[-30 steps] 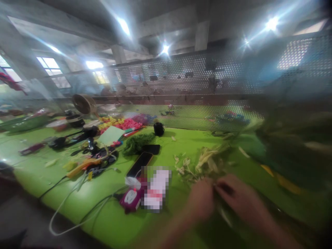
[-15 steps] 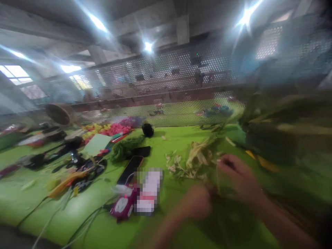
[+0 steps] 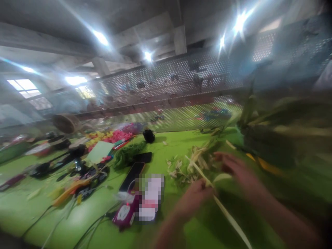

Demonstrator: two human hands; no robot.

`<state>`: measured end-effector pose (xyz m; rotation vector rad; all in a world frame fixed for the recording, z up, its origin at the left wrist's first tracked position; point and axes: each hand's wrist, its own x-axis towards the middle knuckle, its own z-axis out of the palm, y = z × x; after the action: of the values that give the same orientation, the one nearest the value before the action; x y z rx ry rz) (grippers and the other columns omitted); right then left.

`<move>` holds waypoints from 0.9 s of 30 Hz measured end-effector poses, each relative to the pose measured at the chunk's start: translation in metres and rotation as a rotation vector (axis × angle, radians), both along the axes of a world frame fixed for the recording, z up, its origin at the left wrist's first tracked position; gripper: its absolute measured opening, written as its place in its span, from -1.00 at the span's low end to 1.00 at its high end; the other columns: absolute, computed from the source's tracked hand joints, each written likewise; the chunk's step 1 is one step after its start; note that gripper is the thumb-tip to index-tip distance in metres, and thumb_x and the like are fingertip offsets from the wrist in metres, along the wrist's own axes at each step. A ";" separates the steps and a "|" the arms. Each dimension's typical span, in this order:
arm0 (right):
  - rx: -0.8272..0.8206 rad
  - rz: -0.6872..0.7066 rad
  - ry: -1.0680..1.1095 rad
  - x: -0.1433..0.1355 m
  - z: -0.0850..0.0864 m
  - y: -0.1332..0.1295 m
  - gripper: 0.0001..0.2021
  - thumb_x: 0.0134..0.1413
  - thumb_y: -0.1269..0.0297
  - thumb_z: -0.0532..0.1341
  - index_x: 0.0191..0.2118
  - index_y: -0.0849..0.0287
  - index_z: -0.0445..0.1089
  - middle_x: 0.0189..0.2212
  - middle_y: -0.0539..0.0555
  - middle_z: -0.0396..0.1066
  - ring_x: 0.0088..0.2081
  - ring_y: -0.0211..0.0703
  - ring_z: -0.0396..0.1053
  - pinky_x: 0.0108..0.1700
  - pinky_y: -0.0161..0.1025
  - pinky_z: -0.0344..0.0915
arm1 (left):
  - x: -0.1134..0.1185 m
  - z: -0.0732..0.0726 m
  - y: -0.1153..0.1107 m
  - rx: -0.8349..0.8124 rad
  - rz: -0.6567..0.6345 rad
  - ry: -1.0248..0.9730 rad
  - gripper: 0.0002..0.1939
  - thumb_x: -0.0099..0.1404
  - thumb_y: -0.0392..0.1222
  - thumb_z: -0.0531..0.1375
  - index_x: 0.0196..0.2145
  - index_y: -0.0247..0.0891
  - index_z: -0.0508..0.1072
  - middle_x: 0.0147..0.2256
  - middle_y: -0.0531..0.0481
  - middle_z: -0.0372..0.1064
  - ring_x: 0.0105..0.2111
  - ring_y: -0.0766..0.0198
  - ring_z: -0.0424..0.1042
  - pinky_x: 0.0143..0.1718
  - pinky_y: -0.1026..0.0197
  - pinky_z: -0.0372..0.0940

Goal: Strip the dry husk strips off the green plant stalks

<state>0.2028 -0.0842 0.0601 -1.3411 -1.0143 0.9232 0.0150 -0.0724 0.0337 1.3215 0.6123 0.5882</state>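
My left hand (image 3: pixel 198 195) is closed around a long, pale, narrow strip of dried leaf (image 3: pixel 230 218), which looks like corn husk. One end points up and left past my fingers; the longer end slants down to the lower right. To the right, my right hand (image 3: pixel 234 169) is slightly blurred, its fingers stretched leftward and apart from the strip. Just beneath those fingers lies a short pale leaf piece (image 3: pixel 222 177). Beyond both hands is a loose pile of pale husk pieces (image 3: pixel 199 157) on the green table (image 3: pixel 176 138).
A dark container (image 3: pixel 267 148) with long leaves stands at the right. On the left lie a purple power strip (image 3: pixel 126 214), phones, including a black one (image 3: pixel 132 175), an orange-handled tool (image 3: pixel 70 188) with cords, green mesh (image 3: pixel 127 154) and pink flowers (image 3: pixel 121 136). A perforated panel (image 3: pixel 166 91) rises behind.
The pale strip now shows clearly in my left hand, slanting across it. My right hand has loosened from its pinch and its fingers have stretched out. The view has shifted slightly.
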 end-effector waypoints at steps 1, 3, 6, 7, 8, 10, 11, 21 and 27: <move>-0.007 0.057 0.026 -0.001 -0.002 -0.001 -0.66 0.00 0.02 0.20 -0.15 0.07 0.49 -0.20 0.11 0.55 -0.23 -0.01 0.47 -0.25 -0.14 0.39 | 0.000 0.000 0.001 -0.034 0.055 -0.039 -0.73 0.19 -0.03 0.23 -0.25 -0.28 0.43 -0.37 0.03 0.29 -0.42 0.37 0.23 -0.27 0.29 0.19; -0.023 0.191 0.035 -0.008 -0.006 -0.003 -0.73 -0.01 0.13 0.22 -0.18 0.05 0.51 -0.19 0.11 0.56 -0.19 0.00 0.49 -0.21 -0.09 0.40 | 0.000 0.001 0.002 -0.078 0.134 -0.075 -0.74 0.18 -0.04 0.25 -0.28 -0.29 0.44 -0.40 0.05 0.26 -0.46 0.40 0.17 -0.31 0.31 0.17; 0.002 0.356 -0.001 -0.019 -0.008 -0.009 -0.74 -0.07 0.22 0.26 -0.19 0.06 0.51 -0.23 0.09 0.57 -0.20 0.00 0.50 -0.13 -0.07 0.40 | 0.001 0.003 0.003 -0.095 0.174 -0.073 -0.72 0.14 -0.05 0.28 -0.27 -0.31 0.46 -0.44 0.07 0.23 -0.47 0.41 0.14 -0.35 0.32 0.12; 0.018 0.373 -0.037 -0.021 -0.008 -0.010 -0.75 -0.06 0.20 0.26 -0.19 0.07 0.51 -0.24 0.08 0.57 -0.21 0.00 0.51 -0.12 -0.07 0.41 | 0.001 0.003 0.003 -0.085 0.179 -0.072 -0.71 0.14 -0.05 0.28 -0.27 -0.32 0.46 -0.45 0.07 0.23 -0.48 0.41 0.12 -0.36 0.33 0.11; 0.038 0.361 -0.088 -0.023 -0.008 -0.010 -0.77 -0.04 0.16 0.25 -0.23 0.07 0.51 -0.26 0.07 0.57 -0.22 0.00 0.51 -0.13 -0.07 0.41 | 0.002 0.003 0.003 -0.073 0.178 -0.072 -0.71 0.14 -0.04 0.27 -0.27 -0.32 0.47 -0.45 0.07 0.23 -0.49 0.42 0.11 -0.37 0.33 0.10; 0.069 0.284 -0.198 -0.023 -0.007 -0.009 -0.80 0.01 0.10 0.23 -0.36 0.07 0.53 -0.36 0.07 0.57 -0.27 0.01 0.50 -0.20 -0.10 0.42 | 0.002 0.002 0.003 -0.062 0.158 -0.076 -0.70 0.15 -0.05 0.25 -0.25 -0.33 0.47 -0.43 0.05 0.24 -0.49 0.42 0.10 -0.39 0.32 0.09; 0.085 0.238 -0.238 -0.022 -0.007 -0.008 -0.80 0.02 0.10 0.22 -0.45 0.06 0.53 -0.43 0.06 0.56 -0.31 0.01 0.50 -0.24 -0.11 0.42 | 0.001 0.001 0.002 -0.067 0.142 -0.070 -0.71 0.15 -0.05 0.25 -0.26 -0.33 0.46 -0.42 0.05 0.25 -0.49 0.42 0.11 -0.40 0.32 0.08; 0.055 0.038 -0.468 -0.018 0.006 -0.009 -0.69 0.07 0.17 0.16 -0.62 0.07 0.47 -0.66 0.02 0.41 -0.56 -0.11 0.36 -0.51 -0.23 0.23 | -0.002 0.004 0.000 -0.016 -0.002 -0.083 -0.72 0.16 -0.01 0.23 -0.41 -0.31 0.38 -0.48 0.10 0.17 -0.47 0.41 0.16 -0.36 0.32 0.10; 0.064 0.045 -0.443 -0.015 0.006 -0.008 -0.72 0.07 0.15 0.17 -0.59 0.08 0.45 -0.62 0.02 0.44 -0.42 -0.03 0.44 -0.42 -0.24 0.29 | -0.003 0.000 0.002 -0.043 0.019 -0.110 -0.76 0.18 -0.06 0.24 -0.36 -0.32 0.41 -0.43 0.06 0.27 -0.47 0.43 0.15 -0.39 0.35 0.07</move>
<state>0.1882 -0.0921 0.0660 -1.5077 -1.4024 0.6299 0.0124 -0.0705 0.0337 1.2354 0.5448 0.6559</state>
